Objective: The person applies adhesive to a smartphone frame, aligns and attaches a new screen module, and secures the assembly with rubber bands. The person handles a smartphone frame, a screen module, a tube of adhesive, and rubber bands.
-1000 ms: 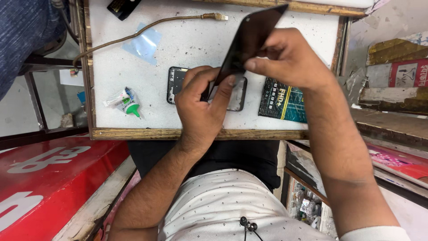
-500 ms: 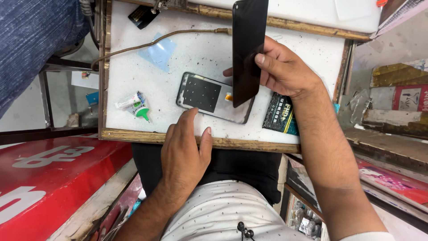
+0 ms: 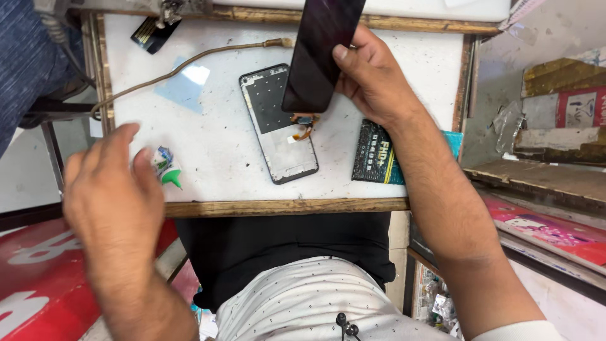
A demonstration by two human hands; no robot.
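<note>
The left hand (image 3: 117, 192) is seen at the lower left of the frame, fingers spread wide and holding nothing, hung over the table's front left corner. Just beyond its fingertips, to the right, a small glue tube (image 3: 165, 169) with a green nozzle lies on the white table (image 3: 404, 113); its long axis runs roughly across the frame, nozzle toward the lower right, and this hand is much the nearer of the two. The right hand (image 3: 379, 82) is raised at the upper centre and is closed on a dark screen (image 3: 322, 50), held by its right edge, its long axis running steeply up the frame and leaning right at the top. From the screen's lower end an orange flex cable (image 3: 304, 126) hangs down to the grey frame (image 3: 279, 123), which lies flat at the middle of the table, long axis up and down the picture. A dark rectangular packet (image 3: 374, 155) with teal edging lies right of the frame, partly under the right forearm. A pale blue film (image 3: 183, 85) is seen at upper left, a brown cable (image 3: 189, 63) curving past it. A red sign (image 3: 25, 278) with white shapes fills the lower left, and red and yellow boxes (image 3: 568, 107) are stacked at the right edge.
</note>
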